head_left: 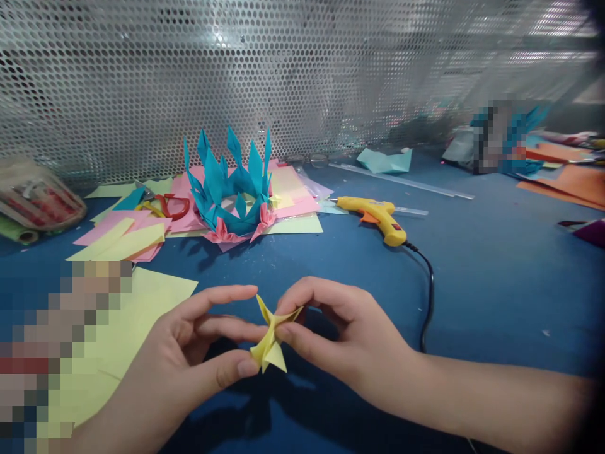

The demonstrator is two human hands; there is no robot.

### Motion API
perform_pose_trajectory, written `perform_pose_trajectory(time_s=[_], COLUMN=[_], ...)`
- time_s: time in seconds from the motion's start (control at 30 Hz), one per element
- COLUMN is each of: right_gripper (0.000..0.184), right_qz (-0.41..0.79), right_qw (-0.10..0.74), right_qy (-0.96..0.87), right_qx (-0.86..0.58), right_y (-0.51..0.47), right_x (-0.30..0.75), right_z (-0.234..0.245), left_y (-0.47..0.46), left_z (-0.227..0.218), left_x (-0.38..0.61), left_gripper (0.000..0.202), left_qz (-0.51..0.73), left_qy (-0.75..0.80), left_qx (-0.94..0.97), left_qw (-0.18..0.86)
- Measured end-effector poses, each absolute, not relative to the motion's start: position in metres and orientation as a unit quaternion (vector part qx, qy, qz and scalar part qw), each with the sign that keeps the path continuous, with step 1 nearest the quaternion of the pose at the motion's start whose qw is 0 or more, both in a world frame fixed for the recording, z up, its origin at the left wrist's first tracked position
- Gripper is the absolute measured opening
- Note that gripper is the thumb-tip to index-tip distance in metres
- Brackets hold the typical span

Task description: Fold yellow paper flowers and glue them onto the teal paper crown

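A small folded yellow paper piece point(270, 337) with several pointed flaps is held above the blue table. My right hand point(343, 334) pinches its upper right part between thumb and forefinger. On its other side, my left hand point(198, 347) touches the lower left flap with the thumb, and a finger reaches the piece's middle. The left forefinger is stretched out near the upper tip. Beyond both hands stands a blue folded-paper crown point(234, 195) with tall points and pink paper pieces at its base.
Past my right hand lies a yellow glue gun point(373, 215), its black cord point(431, 284) running toward me. Red-handled scissors point(172, 207) rest on coloured paper sheets point(297, 195). Clear glue sticks point(406, 181), a jar point(40, 195) and orange paper point(567, 186) lie farther out. Perforated metal point(236, 75) rises behind.
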State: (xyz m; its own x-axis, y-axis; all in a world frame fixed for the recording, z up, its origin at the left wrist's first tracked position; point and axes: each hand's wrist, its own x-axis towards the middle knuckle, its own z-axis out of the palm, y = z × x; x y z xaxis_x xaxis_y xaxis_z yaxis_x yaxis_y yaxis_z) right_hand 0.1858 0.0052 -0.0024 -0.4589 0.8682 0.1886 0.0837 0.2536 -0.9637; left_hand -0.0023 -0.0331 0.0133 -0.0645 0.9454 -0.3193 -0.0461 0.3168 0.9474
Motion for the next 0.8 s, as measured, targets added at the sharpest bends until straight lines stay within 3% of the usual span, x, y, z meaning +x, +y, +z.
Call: perform_pose_trajectory(time_s=[0.23,0.47,0.63,0.8], right_gripper=[0.005,0.011,0.017,0.018], right_qz=[0.501,0.435,0.472,0.491], right_qw=[0.397,0.42,0.408,0.416], right_qy=[-0.703,-0.749,-0.741,-0.728], right_qx=[-0.312,-0.271,-0.248,-0.237], right_y=[0.004,0.0,-0.001,-0.002], right_x=[0.185,0.184,0.183,0.182], right_z=[-0.002,-0.003,-0.005,-0.005], left_y=[-0.037,-0.033,-0.033,-0.03], left_z=[0.011,0.01,0.008,0.004], left_x=[0.001,-0.002,-0.005,-0.011], left_gripper=[0.038,0.039,0.046,0.022], left_qz=[0.449,0.436,0.409,0.373], left_qy=[0.571,0.574,0.569,0.518], left_qx=[0.47,0.444,0.468,0.585], left_qw=[0.501,0.532,0.539,0.501])
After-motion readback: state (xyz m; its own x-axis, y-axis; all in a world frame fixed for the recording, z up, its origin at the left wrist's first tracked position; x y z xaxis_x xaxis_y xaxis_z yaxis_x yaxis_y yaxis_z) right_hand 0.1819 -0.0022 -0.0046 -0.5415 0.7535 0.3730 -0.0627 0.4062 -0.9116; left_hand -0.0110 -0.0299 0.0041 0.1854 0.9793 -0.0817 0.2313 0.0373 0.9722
